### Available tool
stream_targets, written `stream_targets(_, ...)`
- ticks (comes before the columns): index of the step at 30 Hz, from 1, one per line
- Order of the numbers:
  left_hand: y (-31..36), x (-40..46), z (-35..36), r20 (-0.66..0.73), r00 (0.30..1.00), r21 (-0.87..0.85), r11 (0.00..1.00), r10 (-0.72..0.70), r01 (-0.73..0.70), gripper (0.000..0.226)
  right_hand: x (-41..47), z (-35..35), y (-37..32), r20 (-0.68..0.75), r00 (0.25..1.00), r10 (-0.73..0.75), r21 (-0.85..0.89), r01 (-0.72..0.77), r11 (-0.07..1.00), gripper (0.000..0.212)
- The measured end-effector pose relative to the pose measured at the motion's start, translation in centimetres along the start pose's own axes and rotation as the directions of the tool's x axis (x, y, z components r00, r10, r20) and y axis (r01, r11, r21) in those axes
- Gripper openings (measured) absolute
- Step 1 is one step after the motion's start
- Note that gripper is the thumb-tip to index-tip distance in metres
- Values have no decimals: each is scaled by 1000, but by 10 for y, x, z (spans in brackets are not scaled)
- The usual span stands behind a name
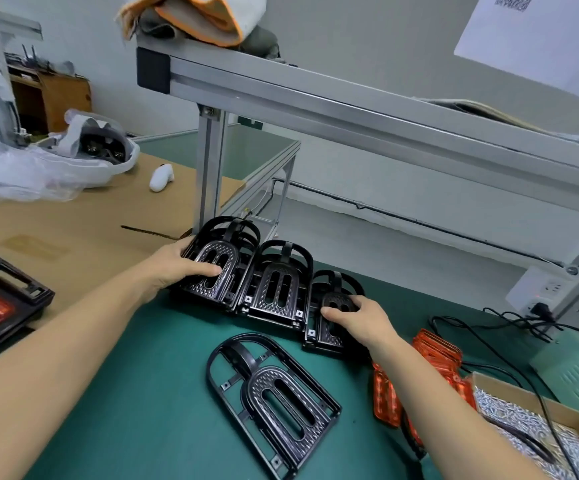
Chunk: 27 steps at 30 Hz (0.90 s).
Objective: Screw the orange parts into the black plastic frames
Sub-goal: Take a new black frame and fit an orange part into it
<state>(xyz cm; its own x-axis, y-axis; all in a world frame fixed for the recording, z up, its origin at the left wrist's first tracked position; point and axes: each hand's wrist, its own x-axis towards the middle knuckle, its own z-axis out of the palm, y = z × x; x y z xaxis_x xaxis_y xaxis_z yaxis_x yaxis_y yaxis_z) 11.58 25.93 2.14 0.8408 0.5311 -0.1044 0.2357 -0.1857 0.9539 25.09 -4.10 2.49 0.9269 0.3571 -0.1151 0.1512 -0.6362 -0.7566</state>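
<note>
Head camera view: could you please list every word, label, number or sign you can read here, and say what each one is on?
No text can be read in this view.
White paper sheet on the wall: a QR-style code at its top edge, cut off and blurred; no words legible.
Green label behind the aluminium rail: too small to read.
White power socket: markings too blurred to read.
Black plastic frames: embossed pattern only, no lettering visible.
</note>
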Motion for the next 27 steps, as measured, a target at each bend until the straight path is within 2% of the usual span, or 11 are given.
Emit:
stream_targets(3,-2,-12,0,-6,1000,-15,1000,11,-11,74,-7,1,3,11,1000,11,10,-11,1000,61)
stream_targets(7,-1,-23,2,-10,1000,-3,1000,-2,2,81,-16,-1,3,17,1000,25,5,-25,1000,80)
stream_targets(10,3,-31,6,-19,1000,-9,1000,-6,6,81,-22,1,-5,-27,999,26,-84,-28,996,86)
stream_targets(12,2,-38,11,-51,999,-29,1000,1,-2,84,-33,3,-13,-121,992,-40,-191,16,981,83)
stream_targets(14,-2,-47,16,-135,991,-8,1000,24,-25,92,-50,6,-18,-202,963,-176,-248,123,961,74)
stream_targets(16,-5,-63,23,-282,956,144,988,87,-47,92,-71,10,-20,-218,919,-328,-269,266,926,63)
stream_targets(18,-3,-86,35,-389,902,328,943,187,-55,86,-93,15,-16,-165,879,-446,-281,392,876,50)
stream_targets(21,-1,-125,61,-403,853,443,887,331,-134,73,-122,22,0,-6,874,-486,-299,462,835,43)
stream_targets(24,-4,-162,86,-333,864,435,875,377,-214,61,-137,25,20,80,905,-417,-331,419,846,46)
stream_targets(27,-12,-183,102,-249,907,390,893,338,-226,56,-142,25,30,94,930,-355,-362,365,858,47)
